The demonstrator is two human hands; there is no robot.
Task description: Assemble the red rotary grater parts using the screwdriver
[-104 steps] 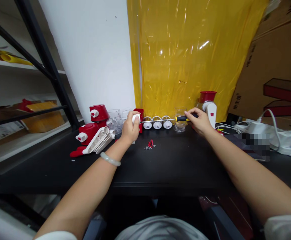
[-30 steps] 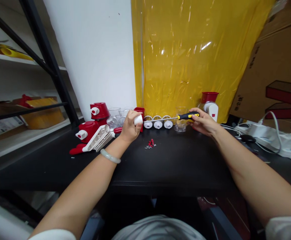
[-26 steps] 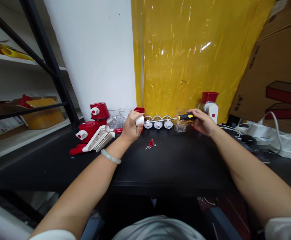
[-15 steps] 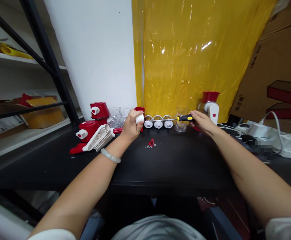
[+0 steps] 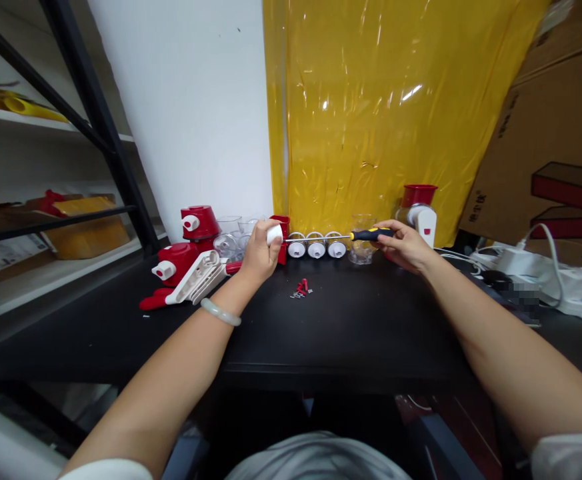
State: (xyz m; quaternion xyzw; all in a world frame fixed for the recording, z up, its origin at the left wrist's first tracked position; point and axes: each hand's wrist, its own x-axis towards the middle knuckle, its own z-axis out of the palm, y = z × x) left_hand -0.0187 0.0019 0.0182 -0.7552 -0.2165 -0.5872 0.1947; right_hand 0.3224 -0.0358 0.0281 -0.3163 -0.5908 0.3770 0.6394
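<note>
My left hand (image 5: 258, 255) is closed round a small white and red plastic part (image 5: 277, 237), held just above the black table (image 5: 351, 333). My right hand (image 5: 405, 245) grips the black and yellow handle of a long screwdriver (image 5: 365, 235). Its metal shaft runs level to the left and its tip meets the part in my left hand. A little heap of screws and small red bits (image 5: 301, 289) lies on the table below, between my hands.
Red and white appliance parts (image 5: 185, 267) and clear cups (image 5: 233, 235) lie at the back left. Three white round pieces (image 5: 315, 248), a clear cup (image 5: 361, 240) and a red-topped unit (image 5: 418, 210) stand along the yellow sheet. White power strips and cables (image 5: 531, 267) lie right. Shelving stands left.
Both hands stay almost in place. The screwdriver has shifted slightly and my right hand's fingers have changed their hold on its handle; my left hand has tilted the part a little.
</note>
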